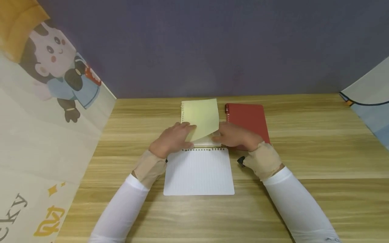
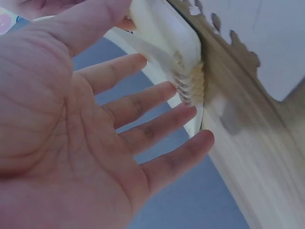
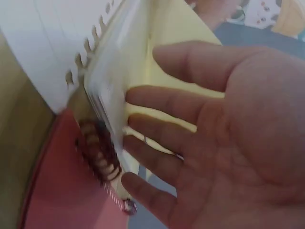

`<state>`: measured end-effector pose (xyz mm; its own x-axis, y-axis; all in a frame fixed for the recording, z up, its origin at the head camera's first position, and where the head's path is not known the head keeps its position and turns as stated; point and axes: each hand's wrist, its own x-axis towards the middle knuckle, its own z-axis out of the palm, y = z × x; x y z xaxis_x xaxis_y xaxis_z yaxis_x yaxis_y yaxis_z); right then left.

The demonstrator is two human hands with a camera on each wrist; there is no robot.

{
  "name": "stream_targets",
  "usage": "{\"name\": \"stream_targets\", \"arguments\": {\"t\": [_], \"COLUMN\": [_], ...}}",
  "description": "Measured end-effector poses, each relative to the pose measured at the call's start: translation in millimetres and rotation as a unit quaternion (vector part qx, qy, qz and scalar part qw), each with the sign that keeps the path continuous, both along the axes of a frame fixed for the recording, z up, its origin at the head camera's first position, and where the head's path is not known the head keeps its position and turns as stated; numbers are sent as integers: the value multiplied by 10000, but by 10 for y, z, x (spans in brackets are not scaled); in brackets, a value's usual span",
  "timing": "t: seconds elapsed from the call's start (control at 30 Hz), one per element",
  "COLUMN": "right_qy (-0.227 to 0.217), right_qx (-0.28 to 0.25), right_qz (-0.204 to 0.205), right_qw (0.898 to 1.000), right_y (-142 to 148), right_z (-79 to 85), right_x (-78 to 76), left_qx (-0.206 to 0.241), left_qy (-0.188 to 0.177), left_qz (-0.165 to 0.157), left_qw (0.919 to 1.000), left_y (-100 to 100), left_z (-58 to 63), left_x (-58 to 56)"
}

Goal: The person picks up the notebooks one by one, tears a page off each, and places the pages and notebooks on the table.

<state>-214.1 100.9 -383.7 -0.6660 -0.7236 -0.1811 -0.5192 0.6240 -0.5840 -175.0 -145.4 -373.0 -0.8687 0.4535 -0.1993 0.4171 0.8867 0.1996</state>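
Observation:
A spiral notebook with a pale yellow cover (image 1: 202, 114) lies in the middle of the table, its binding on the left. The cover's near right corner is lifted and bent, and white pages (image 3: 112, 71) show beneath. My left hand (image 1: 173, 140) rests at the binding side, fingers stretched out, fingertips right at the cream spiral (image 2: 186, 81). At the opposite side my right hand (image 1: 238, 135) has its fingers extended against the page edges, its thumb by the lifted cover. Nearer to me lies a ruled white sheet (image 1: 199, 173) with a row of punched holes along its far edge.
A red spiral notebook (image 1: 247, 118) lies just right of the yellow one, partly under my right hand and wrist. A dark grey panel (image 1: 228, 47) rises behind the wood-grain table (image 1: 319, 141). A cartoon-printed wall (image 1: 36, 135) borders the left side.

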Motion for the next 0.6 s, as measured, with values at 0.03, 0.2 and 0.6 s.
{"name": "stream_targets", "arguments": {"t": [0.03,0.2,0.6], "right_qy": [-143,-390,769], "right_qx": [-31,-68,-125], "right_qz": [1,-59,-632], "right_qw": [9999,9992,9950], "right_y": [29,153,393], "right_z": [2,58,149], "right_x": [-14,-63,-203], "left_qx": [-17,-106,-443], "left_qy": [-22,-143,371], "left_qz": [-2,-10,94], "left_qw": [10000,9998,9983], "left_y": [-3,3,-20], "left_z": [-4,-5,-83], "left_x": [-1,-4,-63]}}
